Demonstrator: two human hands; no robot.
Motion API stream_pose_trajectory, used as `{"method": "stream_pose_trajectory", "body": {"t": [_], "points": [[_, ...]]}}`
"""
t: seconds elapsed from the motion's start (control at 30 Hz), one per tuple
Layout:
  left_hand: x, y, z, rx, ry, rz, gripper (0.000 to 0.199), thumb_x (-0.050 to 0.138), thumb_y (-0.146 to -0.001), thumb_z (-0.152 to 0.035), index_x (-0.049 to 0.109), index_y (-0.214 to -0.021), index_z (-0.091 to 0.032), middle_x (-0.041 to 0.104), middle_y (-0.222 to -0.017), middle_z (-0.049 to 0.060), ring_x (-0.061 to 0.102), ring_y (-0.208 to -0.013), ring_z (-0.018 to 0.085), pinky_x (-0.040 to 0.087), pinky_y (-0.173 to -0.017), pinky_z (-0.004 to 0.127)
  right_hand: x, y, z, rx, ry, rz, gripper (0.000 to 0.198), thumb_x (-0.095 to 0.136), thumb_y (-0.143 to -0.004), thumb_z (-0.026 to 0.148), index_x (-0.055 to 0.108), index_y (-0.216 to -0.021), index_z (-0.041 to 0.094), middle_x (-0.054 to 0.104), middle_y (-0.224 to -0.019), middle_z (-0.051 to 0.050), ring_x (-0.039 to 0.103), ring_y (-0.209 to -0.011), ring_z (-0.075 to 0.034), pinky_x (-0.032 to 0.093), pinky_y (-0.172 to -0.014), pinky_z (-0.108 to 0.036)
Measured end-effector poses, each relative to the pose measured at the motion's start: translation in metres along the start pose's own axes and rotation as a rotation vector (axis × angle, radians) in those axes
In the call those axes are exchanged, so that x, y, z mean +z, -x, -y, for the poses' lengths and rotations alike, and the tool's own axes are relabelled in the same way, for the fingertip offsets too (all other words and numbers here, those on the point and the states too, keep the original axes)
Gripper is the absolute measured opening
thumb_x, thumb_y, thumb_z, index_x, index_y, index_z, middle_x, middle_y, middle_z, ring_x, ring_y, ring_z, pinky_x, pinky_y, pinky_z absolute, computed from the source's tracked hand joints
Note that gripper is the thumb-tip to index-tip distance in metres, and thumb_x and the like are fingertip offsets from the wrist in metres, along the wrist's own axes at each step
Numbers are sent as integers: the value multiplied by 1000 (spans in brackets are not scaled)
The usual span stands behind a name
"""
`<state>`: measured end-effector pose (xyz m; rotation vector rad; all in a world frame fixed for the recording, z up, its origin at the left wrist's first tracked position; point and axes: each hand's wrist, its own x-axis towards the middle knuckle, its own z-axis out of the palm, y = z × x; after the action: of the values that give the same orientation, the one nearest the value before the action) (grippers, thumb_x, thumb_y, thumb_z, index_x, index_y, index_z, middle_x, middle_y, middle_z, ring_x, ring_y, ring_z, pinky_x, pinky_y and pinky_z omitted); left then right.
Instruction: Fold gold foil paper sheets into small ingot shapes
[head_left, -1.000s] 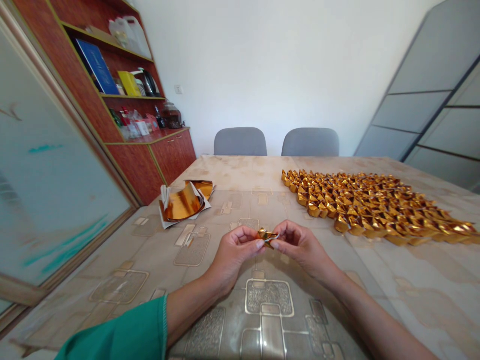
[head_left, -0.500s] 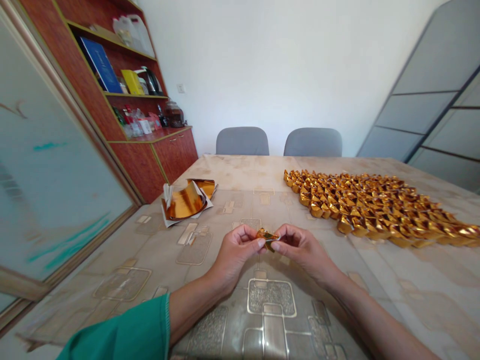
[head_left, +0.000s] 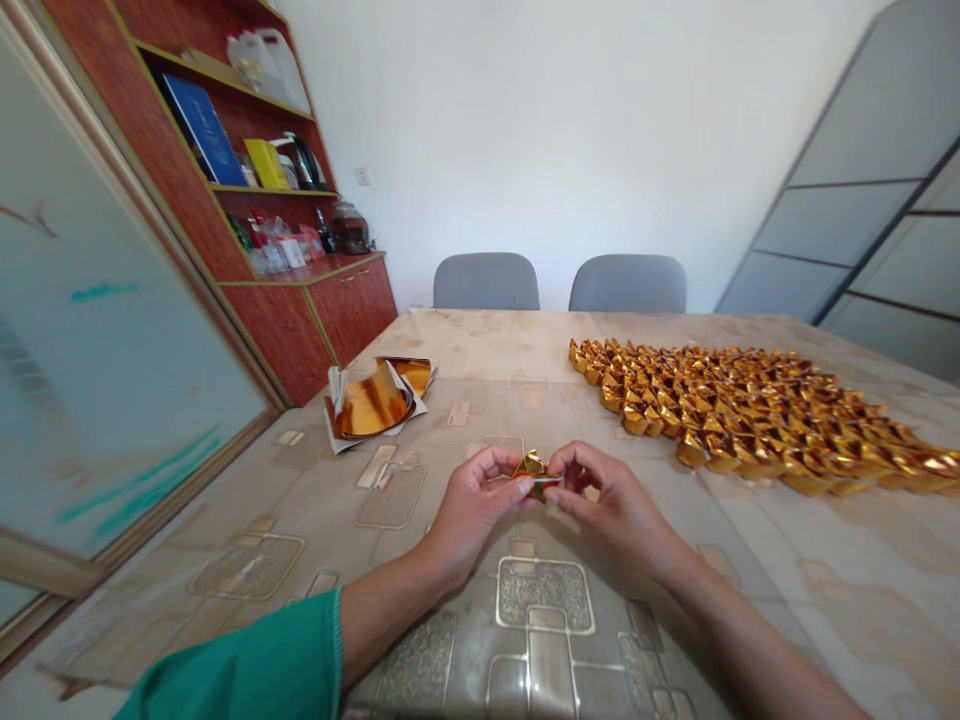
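Between my two hands is a small piece of folded gold foil paper point(head_left: 534, 466), with a pointed flap standing up at its middle and a pale inner edge showing. My left hand point(head_left: 484, 500) pinches its left end between thumb and fingers. At the other end, my right hand point(head_left: 600, 495) has thumb and forefinger closed on the paper. Both hands are just above the patterned tablecloth point(head_left: 420, 570). Off to the right, many folded gold paper ingots point(head_left: 742, 410) stand packed in rows. A stack of loose gold foil sheets point(head_left: 375, 400), curled and white-backed, lies to the left.
Two grey chairs point(head_left: 486, 282) stand beyond the table's far edge, against the white wall. A red-brown cabinet point(head_left: 352, 310) with bottles and boxes on its shelves is at the left, beside a glass sliding door point(head_left: 135, 350).
The folded paper has turned a little, and its pointed flap now stands higher. My right fingers have shifted slightly upward on its right end. My left hand stays nearly in place.
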<state>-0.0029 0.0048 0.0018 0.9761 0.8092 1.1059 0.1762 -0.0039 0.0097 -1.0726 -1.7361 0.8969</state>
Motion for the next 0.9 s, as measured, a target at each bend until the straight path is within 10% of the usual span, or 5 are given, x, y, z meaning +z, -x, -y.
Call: {"method": "stream_pose_trajectory", "body": {"t": [0.63, 0.9], "points": [[-1, -1, 1, -19, -103, -27, 23, 84, -62, -22, 71, -79, -14, 72, -76, 3, 64, -68, 13, 49, -68, 24, -5, 0, -8, 69, 19, 49, 17, 66, -84, 32, 60, -74, 20, 60, -69, 0, 51, -64, -15, 38, -58, -27], [-2, -4, 0, -121, 84, -57, 34, 90, -55, -23, 64, -75, -14, 69, -76, 1, 63, -69, 12, 52, -72, 26, 2, -2, -5, 215, -340, 37, 35, 72, -78, 55, 56, -88, 25, 54, -65, 3, 45, -57, -15, 34, -52, -28]]}}
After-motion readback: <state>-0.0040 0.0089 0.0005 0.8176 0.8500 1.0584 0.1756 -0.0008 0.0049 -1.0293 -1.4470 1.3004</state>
